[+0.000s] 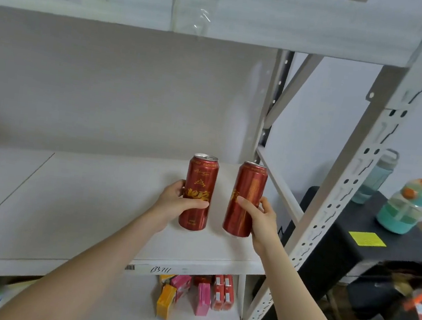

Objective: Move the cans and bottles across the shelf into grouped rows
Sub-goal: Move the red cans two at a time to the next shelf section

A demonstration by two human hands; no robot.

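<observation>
Gripping a tall red aluminium can [199,185] in the left hand [174,204], fingers and thumb curled round its middle; gripping its tilted twin [248,188] likewise in the right hand [260,217]. Both near the right end of the white shelf board [86,213], just apart. Best kept upright, carried low, set down side by side without knocking together.

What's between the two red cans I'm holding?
Nothing: the head view shows only bare white shelf board between the left can and the right can.
</observation>
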